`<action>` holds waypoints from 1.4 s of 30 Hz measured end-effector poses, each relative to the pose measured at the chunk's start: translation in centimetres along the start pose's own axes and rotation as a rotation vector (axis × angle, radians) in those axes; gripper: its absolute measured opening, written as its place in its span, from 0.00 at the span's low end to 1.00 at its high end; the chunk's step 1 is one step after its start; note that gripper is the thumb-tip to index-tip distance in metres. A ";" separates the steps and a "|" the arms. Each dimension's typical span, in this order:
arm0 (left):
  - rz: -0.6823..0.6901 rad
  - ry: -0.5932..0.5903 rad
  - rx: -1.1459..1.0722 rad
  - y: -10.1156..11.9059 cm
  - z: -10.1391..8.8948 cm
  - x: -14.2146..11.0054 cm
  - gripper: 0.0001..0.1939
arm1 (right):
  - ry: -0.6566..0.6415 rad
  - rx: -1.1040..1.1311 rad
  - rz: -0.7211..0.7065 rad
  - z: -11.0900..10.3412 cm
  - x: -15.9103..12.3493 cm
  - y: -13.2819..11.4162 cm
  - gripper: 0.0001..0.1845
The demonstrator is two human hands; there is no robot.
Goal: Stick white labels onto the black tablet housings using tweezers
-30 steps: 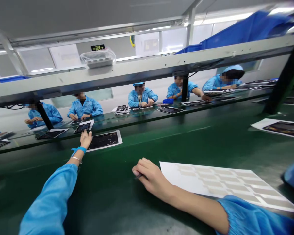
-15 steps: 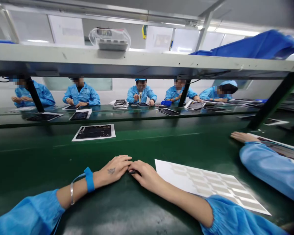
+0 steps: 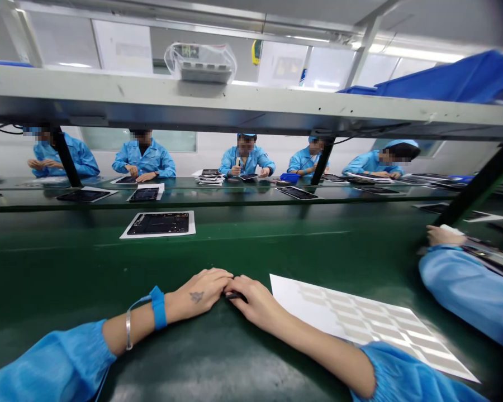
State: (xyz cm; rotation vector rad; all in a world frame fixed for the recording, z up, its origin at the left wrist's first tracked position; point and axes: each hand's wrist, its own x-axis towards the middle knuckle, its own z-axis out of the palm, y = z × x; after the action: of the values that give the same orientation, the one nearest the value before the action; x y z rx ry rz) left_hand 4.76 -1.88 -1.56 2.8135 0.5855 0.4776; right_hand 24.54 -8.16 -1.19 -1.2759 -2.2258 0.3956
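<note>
- Right grip (image 3: pixel 255 298): clenched on a small dark tool (image 3: pixel 236 296). Only its end shows, so you can't confirm the type. It sits just left of the white sheet (image 3: pixel 356 318), right beside your left fingertips.
- Left grip (image 3: pixel 199 293): released, nothing visible in it, fingers touching the right grip.
- Risk: with so little of the tool showing, a loose hold could drop it onto the green surface (image 3: pixel 67 262).
- Risk: your right forearm (image 3: pixel 310 335) runs along the sheet's edge. Dragging it could shift the sheet or catch one of the grey rectangular labels (image 3: pixel 360 318).
- Risk: the blue wrist strap (image 3: pixel 158 307) has a thin cord that could snag if you reach forward.
- Risk: a co-worker's blue sleeve (image 3: pixel 465 293) is close on your right; a sideways reach could clip the sheet.
- Farther out: a dark circuit panel on white paper (image 3: pixel 158 223), which looks safely apart from your hands.
- Writing: none readable. The labels look blank from here, and the plastic-wrapped box (image 3: pixel 200 64) on the overhead shelf is too small to read.
</note>
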 end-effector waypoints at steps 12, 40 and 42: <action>-0.012 -0.009 -0.009 0.0 0.1 0.0 0.17 | -0.002 0.009 -0.006 -0.1 -0.1 0.0 0.12; 0.007 -0.011 -0.002 0.5 -0.3 0.1 0.17 | -0.010 0.033 0.003 -0.1 -0.3 -0.1 0.13; 0.004 -0.012 0.001 0.5 -0.3 0.1 0.16 | -0.007 0.035 0.002 -0.1 -0.3 -0.1 0.14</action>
State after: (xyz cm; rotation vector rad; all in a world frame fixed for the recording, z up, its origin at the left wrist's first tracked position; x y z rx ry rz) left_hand 4.95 -2.20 -1.15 2.8170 0.5789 0.4615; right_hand 24.68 -8.44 -1.17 -1.2604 -2.2137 0.4388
